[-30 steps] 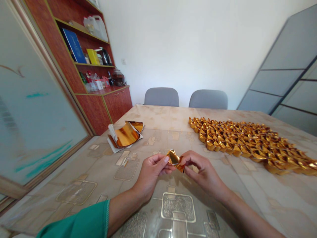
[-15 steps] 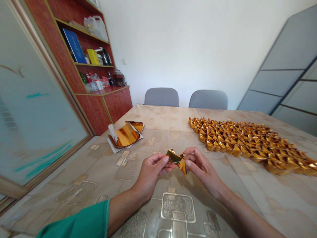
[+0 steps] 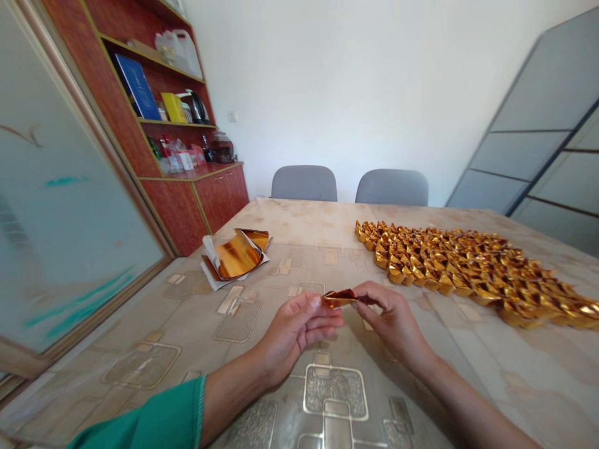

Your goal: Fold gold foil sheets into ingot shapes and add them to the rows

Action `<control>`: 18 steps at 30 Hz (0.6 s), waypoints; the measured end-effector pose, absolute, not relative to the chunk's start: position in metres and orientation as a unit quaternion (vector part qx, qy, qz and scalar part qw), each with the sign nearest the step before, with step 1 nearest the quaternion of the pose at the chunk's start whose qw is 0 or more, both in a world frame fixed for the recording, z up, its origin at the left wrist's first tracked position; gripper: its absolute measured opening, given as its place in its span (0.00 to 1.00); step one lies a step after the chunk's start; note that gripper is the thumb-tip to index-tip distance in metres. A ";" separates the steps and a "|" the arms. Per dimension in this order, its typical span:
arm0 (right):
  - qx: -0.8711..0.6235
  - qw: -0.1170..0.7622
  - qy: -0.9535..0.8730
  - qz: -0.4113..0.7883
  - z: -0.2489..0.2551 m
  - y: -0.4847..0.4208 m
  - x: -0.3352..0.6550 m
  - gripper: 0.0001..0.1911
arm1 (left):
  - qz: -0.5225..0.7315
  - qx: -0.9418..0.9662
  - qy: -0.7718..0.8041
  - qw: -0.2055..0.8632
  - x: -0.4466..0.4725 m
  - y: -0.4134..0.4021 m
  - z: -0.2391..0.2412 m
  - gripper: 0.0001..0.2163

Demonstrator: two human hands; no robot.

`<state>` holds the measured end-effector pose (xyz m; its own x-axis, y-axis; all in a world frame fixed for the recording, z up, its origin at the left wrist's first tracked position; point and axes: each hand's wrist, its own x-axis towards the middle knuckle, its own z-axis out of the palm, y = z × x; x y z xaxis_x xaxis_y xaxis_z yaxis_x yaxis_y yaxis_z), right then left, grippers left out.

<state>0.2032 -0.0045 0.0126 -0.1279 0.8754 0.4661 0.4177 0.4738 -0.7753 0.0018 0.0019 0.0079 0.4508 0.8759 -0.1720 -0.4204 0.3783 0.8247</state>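
Note:
Both hands hold one small piece of gold foil paper (image 3: 339,297) just above the table (image 3: 290,349). My left hand (image 3: 294,330) pinches its left end between thumb and fingers. My right hand (image 3: 393,318) pinches its right end, fingers curled over it. The piece now looks flat and narrow, edge-on to me. A large spread of several folded gold ingot shapes (image 3: 468,268) lies to the right, beyond my right hand. A stack of flat gold foil sheets (image 3: 236,254) on white paper lies to the far left.
Two grey chairs (image 3: 349,184) stand at the table's far side. A red-brown shelf cabinet (image 3: 187,168) with books, bottles and a kettle stands at the left wall. A glass panel (image 3: 60,206) runs along the left, grey panels (image 3: 538,143) along the right.
The gold piece has gone from an opened, angular shape to a flat narrow strip between my fingers. Both hands stayed in place, shifting slightly lower and closer together.

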 end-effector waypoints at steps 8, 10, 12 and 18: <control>-0.425 0.491 -0.739 0.179 0.017 -0.008 0.205 0.08 | 0.402 0.352 0.262 0.804 0.001 -0.003 0.012 0.23; -0.428 0.481 -0.746 0.170 0.018 -0.008 0.206 0.08 | 0.386 0.376 0.272 0.797 0.001 -0.003 0.010 0.23; -0.433 0.476 -0.750 0.155 0.020 -0.008 0.207 0.09 | 0.373 0.399 0.290 0.786 0.001 -0.002 0.009 0.20; -0.416 0.471 -0.769 0.122 0.023 -0.008 0.208 0.09 | 0.351 0.436 0.292 0.775 0.000 -0.003 0.009 0.18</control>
<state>0.2078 -0.0080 0.0230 -0.2110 0.7540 0.6220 0.5250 0.6242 -0.5786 0.0002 -0.0035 0.0086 0.5823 0.7996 -0.1469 -0.2890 0.3725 0.8819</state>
